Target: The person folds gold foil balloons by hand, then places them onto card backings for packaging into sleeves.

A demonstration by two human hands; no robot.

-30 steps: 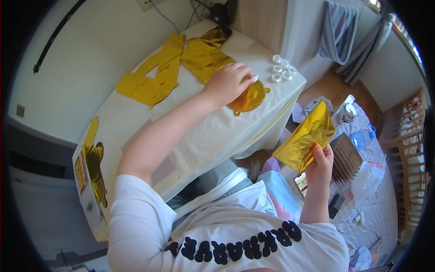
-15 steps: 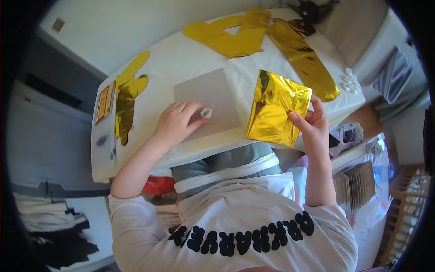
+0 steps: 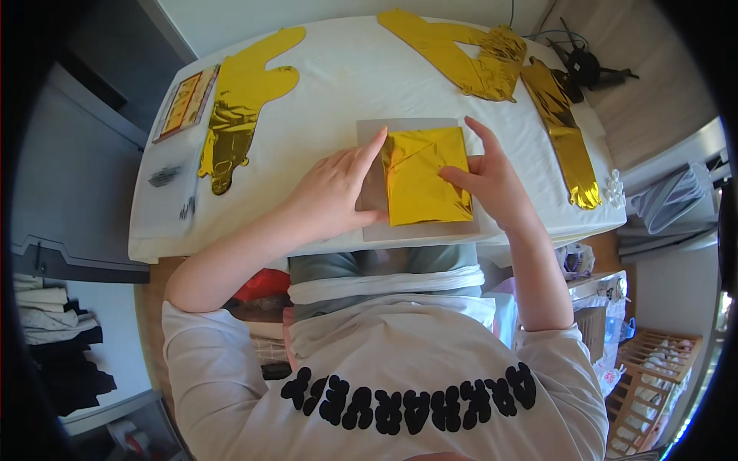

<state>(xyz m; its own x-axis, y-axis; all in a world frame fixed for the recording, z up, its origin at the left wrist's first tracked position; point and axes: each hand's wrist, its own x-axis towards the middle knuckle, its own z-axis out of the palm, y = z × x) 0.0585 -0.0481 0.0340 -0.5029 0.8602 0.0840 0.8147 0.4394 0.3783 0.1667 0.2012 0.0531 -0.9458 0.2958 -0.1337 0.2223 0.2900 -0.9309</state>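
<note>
A folded gold foil balloon (image 3: 423, 180), neat and nearly square, rests over the grey sheet (image 3: 370, 138) at the front of the table. My right hand (image 3: 488, 184) holds its right side, thumb pressed on the top face and forefinger lifted away. Along the left edge of the foil, my left hand (image 3: 334, 188) has its thumb and fingers spread, the fingertips at or beside that edge. The small white roll seen earlier does not show now.
Flat gold foil balloons lie on the white-covered table: one at the left (image 3: 238, 100), another at the back (image 3: 469, 58), a long one at the right (image 3: 565, 138). A framed card (image 3: 184, 104) lies far left. A black stand-like object (image 3: 584, 65) occupies the back right corner.
My right hand has brought the folded foil left and down onto the grey sheet. My left hand has moved right to the foil's edge, and the white roll has gone from sight.
</note>
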